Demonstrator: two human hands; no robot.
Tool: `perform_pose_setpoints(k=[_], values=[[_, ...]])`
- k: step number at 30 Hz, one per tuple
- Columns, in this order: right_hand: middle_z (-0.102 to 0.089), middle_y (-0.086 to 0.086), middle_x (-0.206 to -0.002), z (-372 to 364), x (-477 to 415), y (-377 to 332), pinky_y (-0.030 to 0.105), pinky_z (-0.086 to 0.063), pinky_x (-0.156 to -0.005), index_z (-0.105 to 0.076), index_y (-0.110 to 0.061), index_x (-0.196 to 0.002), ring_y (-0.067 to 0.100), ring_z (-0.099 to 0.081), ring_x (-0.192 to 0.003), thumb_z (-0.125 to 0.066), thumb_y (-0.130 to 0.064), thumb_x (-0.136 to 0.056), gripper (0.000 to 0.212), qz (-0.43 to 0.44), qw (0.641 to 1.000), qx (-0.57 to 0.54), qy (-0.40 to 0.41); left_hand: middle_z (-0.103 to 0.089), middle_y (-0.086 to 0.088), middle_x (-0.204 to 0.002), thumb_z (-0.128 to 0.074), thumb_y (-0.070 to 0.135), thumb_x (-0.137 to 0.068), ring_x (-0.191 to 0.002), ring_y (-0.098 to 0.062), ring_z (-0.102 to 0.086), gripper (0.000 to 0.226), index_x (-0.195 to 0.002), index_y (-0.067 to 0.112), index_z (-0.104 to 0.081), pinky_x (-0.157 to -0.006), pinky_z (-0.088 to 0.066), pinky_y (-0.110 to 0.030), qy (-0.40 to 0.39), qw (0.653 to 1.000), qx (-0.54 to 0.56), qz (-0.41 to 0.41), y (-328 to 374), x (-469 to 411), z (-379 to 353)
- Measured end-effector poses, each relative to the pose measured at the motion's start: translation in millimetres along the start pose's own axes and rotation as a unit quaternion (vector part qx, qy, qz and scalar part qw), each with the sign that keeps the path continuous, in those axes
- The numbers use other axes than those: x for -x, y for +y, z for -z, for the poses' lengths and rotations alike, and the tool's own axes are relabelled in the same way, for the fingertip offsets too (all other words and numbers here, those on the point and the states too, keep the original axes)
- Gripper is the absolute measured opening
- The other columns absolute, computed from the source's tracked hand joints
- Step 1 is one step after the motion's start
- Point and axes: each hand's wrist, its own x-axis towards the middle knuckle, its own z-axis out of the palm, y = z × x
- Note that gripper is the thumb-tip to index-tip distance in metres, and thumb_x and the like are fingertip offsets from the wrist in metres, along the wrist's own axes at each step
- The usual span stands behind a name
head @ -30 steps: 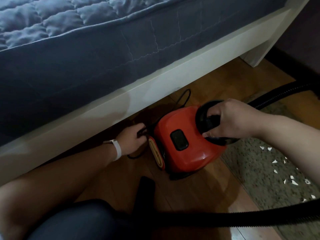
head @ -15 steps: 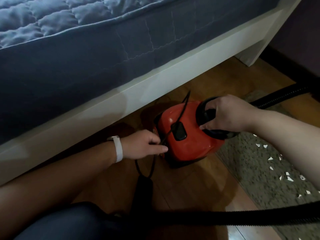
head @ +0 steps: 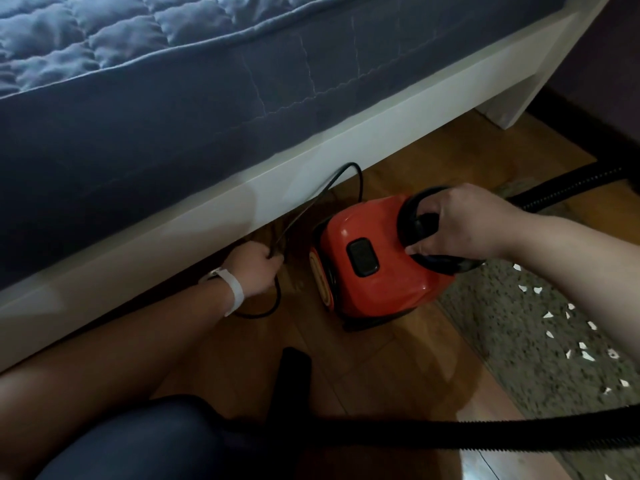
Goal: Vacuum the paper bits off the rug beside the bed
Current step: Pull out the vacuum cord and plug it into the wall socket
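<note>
Rug (head: pixel 512 341), speckled grey-beige pile, at the lower right of the frame, beside the blue-quilted, white-framed bed (head: pixel 173 116) that fills the upper left. It carries the small white torn paper bits (head: pixel 549 315), scattered and none of them collected. The brown wooden floor (head: pixel 381 368) lies between rug and bed. A black ribbed hose (head: pixel 450 434) crosses the bottom edge.

The red canister vacuum cleaner (head: pixel 374 282) stands on the floor at centre, touching the rug's edge. The right hand (head: pixel 460 226) is wrapped firmly round its black ring-shaped handle (head: pixel 408 216). The left hand (head: pixel 252 271), wearing a white wristband (head: pixel 235 289), has its fingers curled tightly on the thin black power cord (head: pixel 347 164).

Half a second earlier the left hand was at the canister's rear. It now sits left of centre under the bed rail, and more cord shows, looping against the white frame. Judged from this, the cord is being drawn out for plugging in, and suction has not begun.
</note>
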Motion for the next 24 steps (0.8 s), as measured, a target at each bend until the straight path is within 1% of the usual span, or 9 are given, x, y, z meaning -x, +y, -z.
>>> perform_pose_setpoints(k=[2,4,7,10,13,16,18,21,24], values=[[-0.065,-0.011,-0.085,-1.9,0.0,-0.2,0.017,-0.041,-0.059,-0.066,-0.028,-0.097,0.012,-0.058,-0.081,-0.074,-0.057,-0.075,0.038,0.001,1.0,0.006,-0.008,-0.067,-0.015,-0.07,-0.05,0.042,-0.097,-0.065,-0.03,-0.065,0.047,-0.072,0.003,-0.059,-0.067,-0.054,-0.04,0.075,0.997,0.026,-0.018,5.7,-2.0,3.5],[-0.067,-0.009,-0.089,-4.7,-0.9,-0.4,0.023,-0.047,-0.065,-0.066,-0.027,-0.099,0.013,-0.059,-0.084,-0.074,-0.058,-0.075,0.039,0.004,1.0,0.016,-0.019,-0.065,-0.009,-0.07,-0.047,0.042,-0.099,-0.066,-0.025,-0.062,0.043,-0.076,0.009,-0.062,-0.061,-0.046,-0.033,0.117,0.987,0.095,-0.047,18.5,0.4,9.4],[-0.067,-0.007,-0.087,-9.7,-3.7,1.5,0.028,-0.05,-0.07,-0.067,-0.025,-0.096,0.014,-0.06,-0.082,-0.073,-0.059,-0.074,0.041,0.013,0.999,0.019,-0.025,-0.066,0.001,-0.07,-0.047,0.033,-0.101,-0.061,-0.01,-0.06,0.033,-0.081,0.014,-0.065,-0.061,-0.046,-0.026,0.116,0.963,0.221,-0.101,42.3,12.9,18.1],[-0.066,-0.007,-0.084,-14.9,-6.9,2.0,0.027,-0.045,-0.066,-0.065,-0.025,-0.091,0.016,-0.061,-0.08,-0.073,-0.058,-0.075,0.038,0.032,0.999,0.021,-0.024,-0.062,-0.002,-0.061,-0.05,0.017,-0.101,-0.054,-0.006,-0.056,0.028,-0.079,0.007,-0.064,-0.058,-0.046,-0.016,0.062,0.935,0.301,-0.178,59.5,28.0,28.8],[-0.067,-0.006,-0.085,-22.5,-10.9,4.5,0.024,-0.036,-0.064,-0.066,-0.024,-0.094,0.017,-0.06,-0.08,-0.072,-0.059,-0.076,0.039,0.047,0.998,0.038,-0.014,-0.057,-0.002,-0.051,-0.056,0.013,-0.096,-0.05,-0.01,-0.053,0.026,-0.075,0.001,-0.064,-0.06,-0.045,-0.014,-0.076,0.905,0.35,-0.229,61.8,33.6,37.1],[-0.063,-0.008,-0.079,-28.5,-17.5,5.3,0.024,-0.029,-0.059,-0.066,-0.021,-0.092,0.015,-0.055,-0.073,-0.07,-0.061,-0.077,0.042,0.058,0.997,0.06,-0.006,-0.052,-0.003,-0.049,-0.058,0.026,-0.088,-0.05,-0.011,-0.051,0.029,-0.072,0.002,-0.065,-0.066,-0.046,-0.013,-0.212,0.913,0.269,-0.22,47.9,32.8,32.5],[-0.062,-0.008,-0.076,-30.3,-21.0,3.6,0.026,-0.029,-0.061,-0.065,-0.021,-0.09,0.015,-0.054,-0.071,-0.069,-0.062,-0.077,0.043,0.062,0.996,0.063,-0.004,-0.053,-0.001,-0.051,-0.062,0.028,-0.089,-0.052,-0.011,-0.051,0.032,-0.075,0.0,-0.067,-0.069,-0.046,-0.017,-0.285,0.92,0.188,-0.192,36.2,31.2,25.1],[-0.061,-0.008,-0.073,-32.0,-25.1,0.7,0.026,-0.03,-0.063,-0.063,-0.022,-0.086,0.015,-0.056,-0.069,-0.065,-0.065,-0.078,0.043,0.07,0.996,0.061,0.0,-0.054,0.006,-0.051,-0.064,0.028,-0.092,-0.053,-0.005,-0.053,0.037,-0.073,-0.003,-0.065,-0.07,-0.043,-0.021,-0.342,0.929,0.041,-0.137,16.9,24.3,16.2],[-0.059,-0.008,-0.07,-33.3,-28.2,-0.4,0.027,-0.03,-0.063,-0.061,-0.021,-0.085,0.016,-0.055,-0.069,-0.066,-0.063,-0.078,0.043,0.077,0.994,0.07,0.009,-0.049,0.001,-0.055,-0.062,0.03,-0.092,-0.054,-0.012,-0.048,0.039,-0.059,0.011,-0.055,-0.067,-0.04,-0.027,-0.357,0.927,-0.069,-0.093,-3.0,12.1,11.7]])
